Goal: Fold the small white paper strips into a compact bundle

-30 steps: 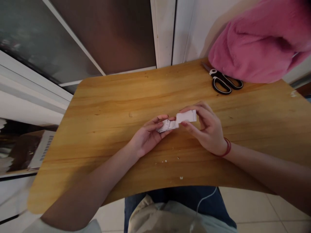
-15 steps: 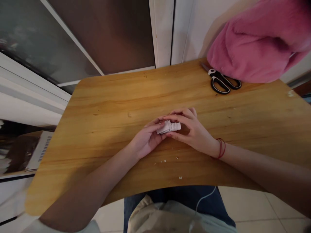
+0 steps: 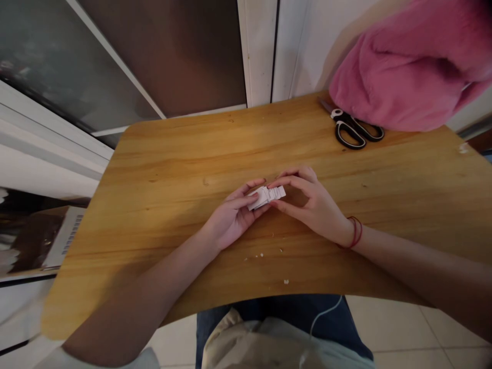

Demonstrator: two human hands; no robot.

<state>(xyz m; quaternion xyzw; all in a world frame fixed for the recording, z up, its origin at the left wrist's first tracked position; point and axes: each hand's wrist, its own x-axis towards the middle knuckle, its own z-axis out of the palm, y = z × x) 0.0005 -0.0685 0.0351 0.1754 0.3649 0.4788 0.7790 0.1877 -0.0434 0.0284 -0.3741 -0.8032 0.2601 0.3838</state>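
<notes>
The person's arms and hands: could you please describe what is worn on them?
The left hand and the right hand are bare. A thin red bracelet circles the right wrist; the left wrist has none. A pale sleeve shows high on the left arm.

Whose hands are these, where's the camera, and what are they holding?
They're a person's own bare hands; there's no robot. The camera sits on that person's head, looking forward and down, so you see roughly what they see. The left hand holds a small stack of white paper pieces. The right hand has its finger and thumb at the stack's edges. On the wooden table lie black-handled scissors, next to something pink and fluffy, plus tiny white scraps.
</notes>
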